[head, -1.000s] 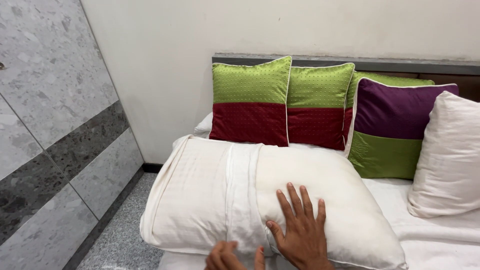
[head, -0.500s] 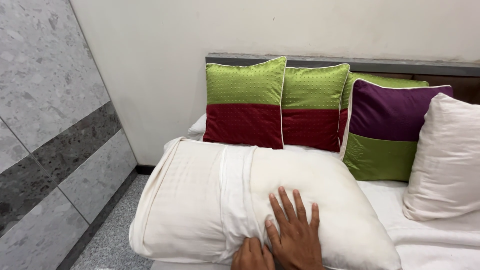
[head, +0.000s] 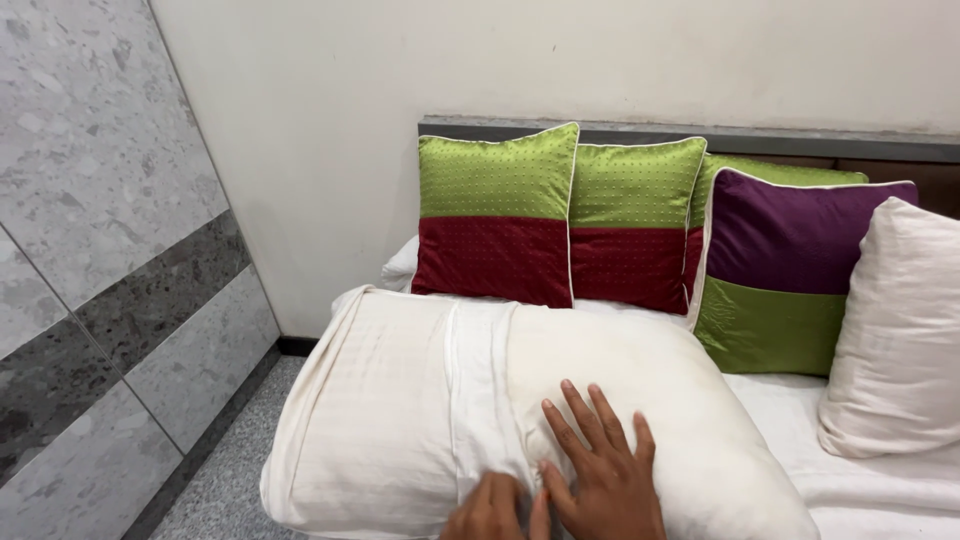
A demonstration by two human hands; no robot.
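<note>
Cream plaster wall behind grey headboard; grey speckled stone panels left; speckled floor.

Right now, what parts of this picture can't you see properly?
- Left hand: head view, the bottom edge cuts it off.
- Third green cushion: mostly behind the purple and green cushion.
- White pillow at the right: cut by the right edge.
- Small white pillow: behind the red and green cushion.

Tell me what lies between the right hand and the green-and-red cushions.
In the head view, only bare white pillow lies between the right hand and the green-and-red cushions.
</note>
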